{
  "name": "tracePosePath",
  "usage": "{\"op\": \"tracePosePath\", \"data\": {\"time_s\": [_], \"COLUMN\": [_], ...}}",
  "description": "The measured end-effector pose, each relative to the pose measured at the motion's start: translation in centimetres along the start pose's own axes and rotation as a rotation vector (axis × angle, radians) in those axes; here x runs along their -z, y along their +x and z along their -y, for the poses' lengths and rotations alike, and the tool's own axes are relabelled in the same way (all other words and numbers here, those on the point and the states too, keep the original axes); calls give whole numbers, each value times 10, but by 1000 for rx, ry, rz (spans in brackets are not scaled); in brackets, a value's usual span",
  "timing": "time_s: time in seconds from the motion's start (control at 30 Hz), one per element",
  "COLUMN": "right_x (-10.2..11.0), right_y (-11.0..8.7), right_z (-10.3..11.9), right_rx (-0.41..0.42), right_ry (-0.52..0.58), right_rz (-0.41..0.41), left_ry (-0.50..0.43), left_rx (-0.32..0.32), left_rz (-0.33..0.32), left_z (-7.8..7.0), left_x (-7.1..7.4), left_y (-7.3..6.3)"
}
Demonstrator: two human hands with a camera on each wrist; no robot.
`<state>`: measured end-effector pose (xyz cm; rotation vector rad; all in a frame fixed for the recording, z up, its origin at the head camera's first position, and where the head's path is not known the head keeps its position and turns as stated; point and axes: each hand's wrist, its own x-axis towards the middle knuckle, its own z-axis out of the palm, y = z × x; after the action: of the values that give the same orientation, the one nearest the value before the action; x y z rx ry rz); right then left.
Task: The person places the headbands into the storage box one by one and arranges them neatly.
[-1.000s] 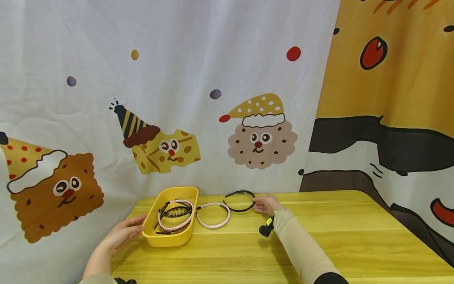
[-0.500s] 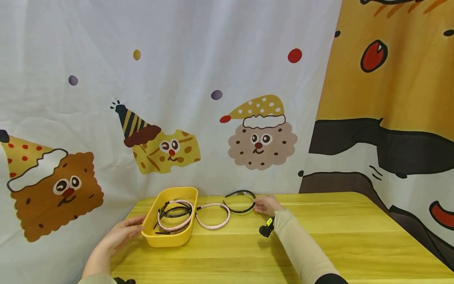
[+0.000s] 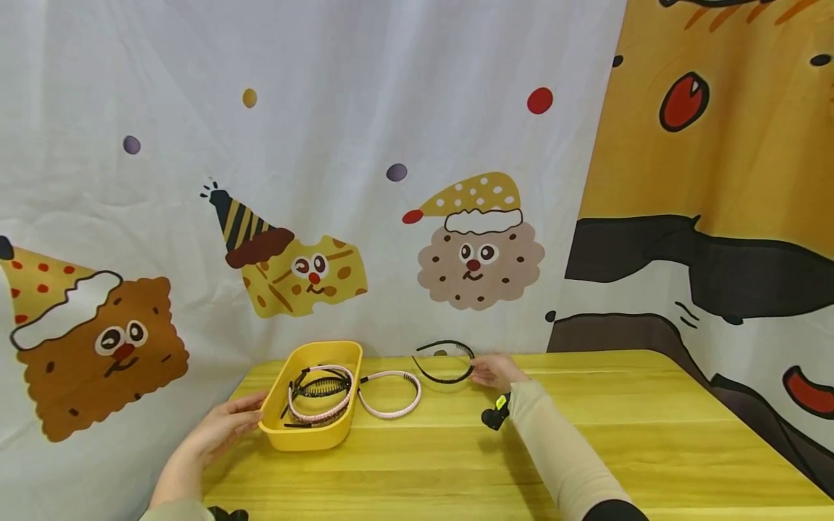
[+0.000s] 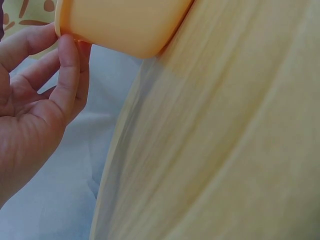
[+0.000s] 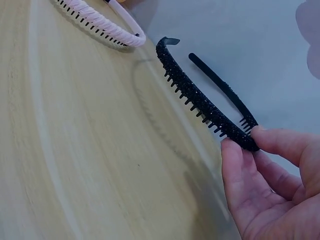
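Note:
My right hand (image 3: 498, 372) pinches a black glittery headband (image 5: 192, 97) with small teeth at its curved top, between thumb and fingers. The band is raised over the back of the table in the right wrist view, its shadow on the wood below and both tips pointing away from the hand. My left hand (image 3: 224, 428) holds the rim of a yellow plastic bin (image 4: 120, 25) at its left side, thumb and fingertips at the edge. Inside the bin lie a pink wrapped headband (image 3: 321, 417) and black toothed hair bands (image 3: 323, 388), partly overlapping.
Another pink headband (image 3: 391, 415) lies on the table just right of the bin. The yellow wood-grain table (image 3: 651, 434) meets a white cartoon-printed curtain (image 3: 404, 87) at its back edge. A small black device (image 3: 495, 414) is strapped at the right wrist.
My right hand has lifted the black headband slightly and shifted it a little to the right. The left hand stays at the bin, and the pink headband beside it lies still.

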<state>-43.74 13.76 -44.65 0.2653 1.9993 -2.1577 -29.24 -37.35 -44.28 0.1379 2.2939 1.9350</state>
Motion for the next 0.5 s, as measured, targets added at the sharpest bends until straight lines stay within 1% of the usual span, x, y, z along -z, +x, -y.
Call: {"op": "tracePosePath", "data": {"time_s": [0.07, 0.33, 0.4, 0.5], "right_x": [3, 10, 12, 15], "right_y": [-1, -8, -10, -8], "right_z": [1, 9, 9, 7], "right_rx": [7, 14, 18, 29], "right_ry": [-7, -31, -49, -68], "right_rz": [13, 16, 16, 37], "left_ry": [3, -7, -4, -4], "left_rx": [6, 6, 8, 14], "left_rz": [-6, -5, -8, -20], "left_z": [0, 0, -1, -1], "left_x": [0, 1, 0, -1], "left_y": [0, 0, 0, 0]}}
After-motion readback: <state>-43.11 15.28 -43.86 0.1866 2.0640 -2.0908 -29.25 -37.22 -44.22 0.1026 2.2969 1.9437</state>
